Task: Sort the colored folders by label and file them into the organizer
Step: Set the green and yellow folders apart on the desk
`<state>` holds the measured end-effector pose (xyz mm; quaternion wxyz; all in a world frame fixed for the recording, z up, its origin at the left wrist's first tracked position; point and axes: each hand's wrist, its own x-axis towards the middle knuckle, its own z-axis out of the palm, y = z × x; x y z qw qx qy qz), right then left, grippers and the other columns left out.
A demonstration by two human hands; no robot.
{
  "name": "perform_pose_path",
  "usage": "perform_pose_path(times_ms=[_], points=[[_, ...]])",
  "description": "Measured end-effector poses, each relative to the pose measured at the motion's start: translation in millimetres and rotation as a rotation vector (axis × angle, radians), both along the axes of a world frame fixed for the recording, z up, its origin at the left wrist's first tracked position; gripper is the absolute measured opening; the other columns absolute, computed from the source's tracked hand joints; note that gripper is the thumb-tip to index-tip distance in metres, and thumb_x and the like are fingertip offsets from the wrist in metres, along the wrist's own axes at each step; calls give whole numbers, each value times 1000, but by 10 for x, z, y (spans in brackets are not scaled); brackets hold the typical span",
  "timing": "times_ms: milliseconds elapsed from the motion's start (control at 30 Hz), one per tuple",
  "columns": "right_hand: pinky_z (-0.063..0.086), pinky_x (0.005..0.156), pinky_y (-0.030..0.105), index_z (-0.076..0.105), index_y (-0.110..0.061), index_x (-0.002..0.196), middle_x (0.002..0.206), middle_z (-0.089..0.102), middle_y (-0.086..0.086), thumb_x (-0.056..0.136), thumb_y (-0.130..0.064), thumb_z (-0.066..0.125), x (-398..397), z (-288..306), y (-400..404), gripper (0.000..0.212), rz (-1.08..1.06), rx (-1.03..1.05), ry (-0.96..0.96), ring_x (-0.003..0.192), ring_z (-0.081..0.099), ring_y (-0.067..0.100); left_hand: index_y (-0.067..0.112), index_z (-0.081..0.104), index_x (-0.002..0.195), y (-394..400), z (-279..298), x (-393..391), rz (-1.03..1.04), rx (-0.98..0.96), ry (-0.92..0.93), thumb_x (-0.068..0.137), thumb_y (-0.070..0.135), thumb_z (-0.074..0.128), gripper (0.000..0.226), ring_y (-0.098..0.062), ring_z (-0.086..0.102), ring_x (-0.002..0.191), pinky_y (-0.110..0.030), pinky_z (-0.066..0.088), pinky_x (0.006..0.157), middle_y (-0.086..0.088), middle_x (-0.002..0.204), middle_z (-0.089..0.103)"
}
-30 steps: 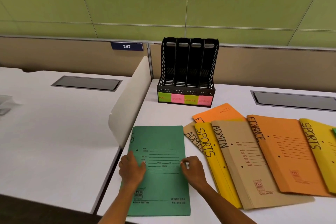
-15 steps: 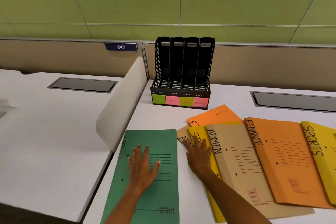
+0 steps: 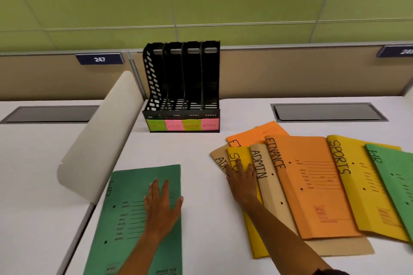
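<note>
The green HR folder [image 3: 143,214] lies flat on the white surface [image 3: 196,154] at the near left, well apart from the fan of other folders, with the left hand [image 3: 162,207] pressed palm-down on its right half, fingers [image 3: 156,187] spread and gripping nothing. A second ago both hands pinched this folder by its edges; since then it has been laid down as a pile of its own and the right hand [image 3: 242,182] has crossed to the fan, where it now rests flat with its fingers extended on the partly buried yellow SPORTS folder [image 3: 234,158], holding nothing yet. That folder sits between a tan ADMIN folder [image 3: 220,159] peeping out beneath it and the larger tan ADMIN folder [image 3: 266,183] overlapping its right edge. Further right come the orange FINANCE folder [image 3: 312,185], with a second orange folder [image 3: 254,133] tucked behind, then another yellow SPORTS folder [image 3: 362,185] and a second green HR folder [image 3: 393,176] at the edge of view. Beyond them the black four-slot organizer [image 3: 182,87] stands upright against the partition, all slots empty, its sticky labels too blurred to read apart from HR on the leftmost. The shift suggests that sorting has only begun: one folder is set aside, and the next job is probably to slide the buried yellow one free without dragging its neighbours.
</note>
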<state>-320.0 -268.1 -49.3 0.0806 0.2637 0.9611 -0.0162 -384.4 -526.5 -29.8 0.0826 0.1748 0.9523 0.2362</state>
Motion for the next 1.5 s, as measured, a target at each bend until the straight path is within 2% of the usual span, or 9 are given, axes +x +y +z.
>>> perform_pose_path(times_ms=[167,367,533,700,767,1033,1167,1400,1500], points=[[18,116,54,8,-35,153,163,0,10,105,-39,26,227,39,468,52,-49,8,-18,144,7,49,17,25,153,316,-31,95,-38,14,5,92,48,55,74,-28,-2,151,-53,5,120,-11,163,4],[21,115,51,11,-35,153,163,2,9,105,-42,24,489,89,999,51,-83,20,-25,145,9,45,19,23,153,596,-10,234,-76,34,2,94,45,54,72,-25,-3,151,-52,4,120,-10,163,4],[19,117,48,9,-34,154,163,0,7,105,-41,22,762,136,1449,51,-116,22,-61,148,8,39,19,23,153,750,-7,353,-93,45,4,94,44,54,72,-25,-3,151,-52,3,120,-8,163,3],[18,118,47,13,-32,153,163,3,7,105,-27,32,966,189,1713,52,-164,-1,-22,148,9,35,19,21,154,869,-9,447,-116,-3,35,93,48,53,74,-27,-3,151,-53,6,120,-10,163,1],[17,119,45,9,-31,154,163,3,7,104,-26,37,1033,193,1705,57,-151,0,28,149,9,32,20,19,154,925,9,478,-125,-29,43,94,50,51,75,-27,-4,151,-53,5,120,-9,164,-2],[14,119,50,8,-33,155,163,4,7,95,-58,37,1524,188,1358,71,-208,-48,252,150,6,33,23,11,155,1129,129,783,-177,-73,86,93,58,45,79,-27,-10,151,-53,1,120,-8,164,-9],[13,118,52,3,-34,155,163,-1,6,90,-70,29,1853,161,1174,78,-225,2,246,150,5,32,24,10,155,1151,170,1086,-194,-66,93,92,62,43,81,-27,-10,151,-53,1,120,-8,164,-10],[17,116,55,6,-33,154,163,5,7,88,-72,34,2573,237,810,82,-266,-21,296,148,14,34,26,6,155,971,194,1801,-199,-90,73,91,67,36,82,-29,-13,150,-55,-1,120,-9,163,-14],[13,116,57,5,-34,154,163,1,5,88,-72,34,2894,286,719,82,-242,-36,299,149,9,34,28,3,155,931,202,2163,-209,-95,67,91,69,33,82,-29,-14,150,-55,-2,119,-8,163,-16]])
